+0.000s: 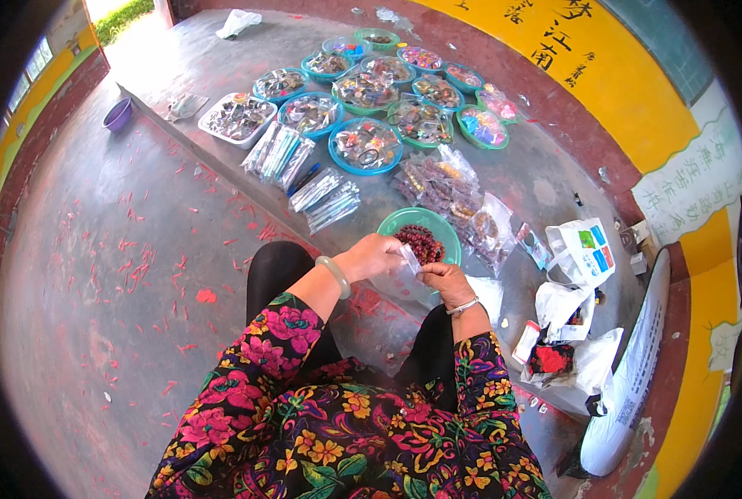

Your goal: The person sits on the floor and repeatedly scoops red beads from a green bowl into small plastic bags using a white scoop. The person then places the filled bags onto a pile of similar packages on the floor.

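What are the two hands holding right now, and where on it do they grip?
Both hands pinch a small clear plastic bag: the left hand at its upper left edge, the right hand at its lower right side, above the green bowl of dark red beads.

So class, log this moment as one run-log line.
left hand: pinching small clear plastic bag | right hand: gripping same bag | round green plastic bowl: dark red beads, behind hands

Your left hand (373,256) and right hand (446,280) meet over a small clear bag (409,258), directly before the bowl of beads (421,235) on the ledge (546,179). Behind the bowl lie packets (450,187), and beyond them a cluster of filled dishes (365,145). To your right sit white bags (583,249).
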`<action>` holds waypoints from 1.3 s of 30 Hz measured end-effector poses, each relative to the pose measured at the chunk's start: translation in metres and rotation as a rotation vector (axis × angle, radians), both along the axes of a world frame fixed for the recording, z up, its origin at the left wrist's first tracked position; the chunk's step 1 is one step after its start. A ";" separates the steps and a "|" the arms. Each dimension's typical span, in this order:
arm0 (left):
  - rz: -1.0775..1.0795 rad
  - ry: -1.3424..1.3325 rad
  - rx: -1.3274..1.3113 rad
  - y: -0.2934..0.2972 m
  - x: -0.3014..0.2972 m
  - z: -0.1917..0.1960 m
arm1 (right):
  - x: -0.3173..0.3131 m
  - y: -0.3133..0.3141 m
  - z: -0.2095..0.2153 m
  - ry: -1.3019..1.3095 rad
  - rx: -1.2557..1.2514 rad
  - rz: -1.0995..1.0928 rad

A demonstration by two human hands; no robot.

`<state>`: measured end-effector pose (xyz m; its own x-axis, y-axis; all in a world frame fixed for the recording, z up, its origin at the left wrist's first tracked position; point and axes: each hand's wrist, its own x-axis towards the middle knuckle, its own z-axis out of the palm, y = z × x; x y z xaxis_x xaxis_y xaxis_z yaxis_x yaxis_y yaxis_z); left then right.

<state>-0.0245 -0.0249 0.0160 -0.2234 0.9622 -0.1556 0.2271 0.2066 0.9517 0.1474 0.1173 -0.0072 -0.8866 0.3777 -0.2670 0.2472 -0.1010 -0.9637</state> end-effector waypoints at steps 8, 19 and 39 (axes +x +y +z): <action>0.563 0.454 0.286 0.005 0.008 0.000 | -0.008 -0.001 -0.011 0.074 0.048 -0.237; 0.180 -0.038 0.074 0.012 0.023 -0.001 | -0.022 -0.018 -0.007 0.164 0.322 -0.288; 0.171 -0.329 -0.021 0.008 0.019 -0.003 | -0.020 -0.017 -0.009 0.156 0.019 -0.154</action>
<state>-0.0052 -0.0169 0.0132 -0.3154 0.9112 -0.2650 -0.1300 0.2352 0.9632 0.1275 0.1004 -0.0158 -0.8481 0.5154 -0.1224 0.0779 -0.1073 -0.9912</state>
